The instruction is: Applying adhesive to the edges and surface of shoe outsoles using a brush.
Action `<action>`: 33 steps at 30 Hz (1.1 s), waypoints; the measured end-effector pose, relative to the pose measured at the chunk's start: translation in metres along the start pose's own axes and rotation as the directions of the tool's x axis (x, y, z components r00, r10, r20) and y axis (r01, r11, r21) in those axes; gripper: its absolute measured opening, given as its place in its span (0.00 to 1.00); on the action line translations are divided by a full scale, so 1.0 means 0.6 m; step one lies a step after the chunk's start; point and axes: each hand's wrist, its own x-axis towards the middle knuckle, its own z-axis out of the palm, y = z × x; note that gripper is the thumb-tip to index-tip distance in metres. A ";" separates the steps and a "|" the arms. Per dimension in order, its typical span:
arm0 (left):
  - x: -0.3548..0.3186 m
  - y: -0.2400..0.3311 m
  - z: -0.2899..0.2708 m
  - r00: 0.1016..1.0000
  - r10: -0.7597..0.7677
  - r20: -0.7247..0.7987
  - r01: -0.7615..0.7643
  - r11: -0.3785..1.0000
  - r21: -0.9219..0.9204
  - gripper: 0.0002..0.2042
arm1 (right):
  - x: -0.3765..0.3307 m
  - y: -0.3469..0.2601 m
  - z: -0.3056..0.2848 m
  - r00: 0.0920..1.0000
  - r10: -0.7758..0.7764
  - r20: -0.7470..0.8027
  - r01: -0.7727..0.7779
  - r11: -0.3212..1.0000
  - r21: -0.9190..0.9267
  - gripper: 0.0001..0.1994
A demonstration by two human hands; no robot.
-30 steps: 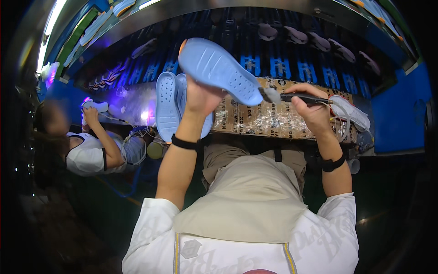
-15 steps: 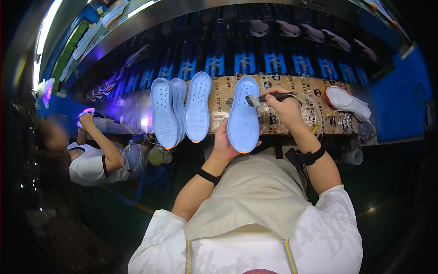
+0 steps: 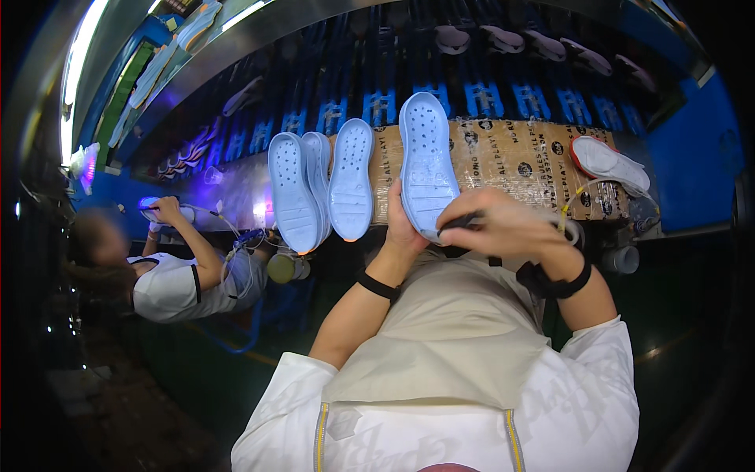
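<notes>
My left hand [image 3: 403,228] grips the near end of a light blue shoe sole [image 3: 426,161], which lies lengthwise with its underside up on the tape-covered cardboard bench top [image 3: 511,157]. My right hand [image 3: 499,224] is closed around a thin dark brush-like tool [image 3: 460,223] whose tip touches the sole's near end. Both wrists wear black bands. Three more light blue soles [image 3: 318,185] lie side by side to the left of the held one.
A white and red shoe [image 3: 605,161] rests at the bench's right end beside a small grey cup [image 3: 625,258]. Blue racks [image 3: 472,86] with shoes run behind the bench. At the left a seated person in white [image 3: 177,275] handles a sole.
The sole was held up tilted in the air a second ago; it has come down flat onto the bench beside the others. My right hand moved in from the right to its near end.
</notes>
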 end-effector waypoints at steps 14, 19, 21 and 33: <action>-0.056 0.010 0.053 0.965 -0.152 0.213 0.173 0.981 -0.083 0.42 | 0.104 0.063 -0.028 0.591 -0.528 -0.610 0.221 0.833 -0.508 0.12; -0.049 0.016 0.048 0.974 -0.124 0.192 0.143 0.986 -0.091 0.42 | 0.094 0.061 -0.030 0.740 -0.066 -0.670 0.375 0.866 0.329 0.13; -0.049 0.016 0.049 0.966 -0.112 0.232 0.138 0.985 -0.099 0.42 | 0.097 0.063 -0.025 0.671 -0.009 -0.741 0.300 0.917 0.261 0.14; -0.044 0.023 0.065 0.979 -0.033 0.201 0.061 0.989 -0.136 0.37 | 0.077 0.046 0.007 0.620 -0.433 -0.654 0.131 0.880 -0.457 0.11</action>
